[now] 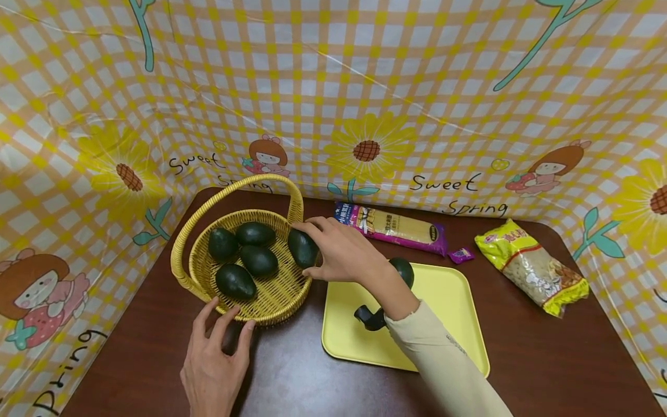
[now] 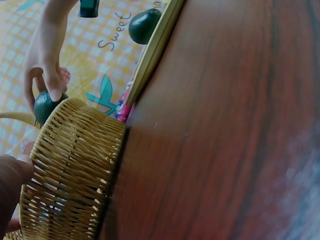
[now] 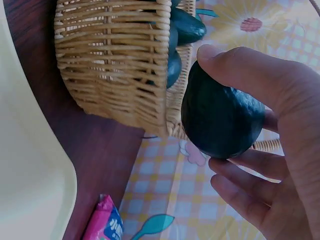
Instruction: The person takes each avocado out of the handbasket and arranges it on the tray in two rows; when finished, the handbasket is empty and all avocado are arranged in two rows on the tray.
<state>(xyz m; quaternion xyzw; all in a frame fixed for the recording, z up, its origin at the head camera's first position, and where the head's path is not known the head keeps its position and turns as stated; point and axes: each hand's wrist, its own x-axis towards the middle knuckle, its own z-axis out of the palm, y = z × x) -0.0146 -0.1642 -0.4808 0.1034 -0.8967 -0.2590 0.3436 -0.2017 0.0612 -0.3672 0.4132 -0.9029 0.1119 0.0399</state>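
My right hand point(image 1: 341, 249) grips a dark green avocado point(image 3: 220, 112) between thumb and fingers, over the right rim of a yellow wicker basket point(image 1: 281, 313). Several more avocados point(image 1: 235, 282) lie inside the basket, under its tall arched handle point(image 1: 229, 188). At the basket's front, my left hand point(image 1: 216, 353) has its fingers spread, with the fingertips at the rim. In the left wrist view, the thumb point(image 2: 17, 170) is against the wicker wall. Another avocado point(image 1: 402, 272) sits on a yellow tray point(image 1: 448, 313), partly covered by my right forearm.
Behind the tray lies a purple noodle packet point(image 1: 401, 226), with a small purple sachet point(image 1: 461, 255) beside it. A yellow-ended snack bag point(image 1: 531, 266) is at the right. A black curved object on the tray is partly hidden by the sleeve. Patterned cloth walls surround the table.
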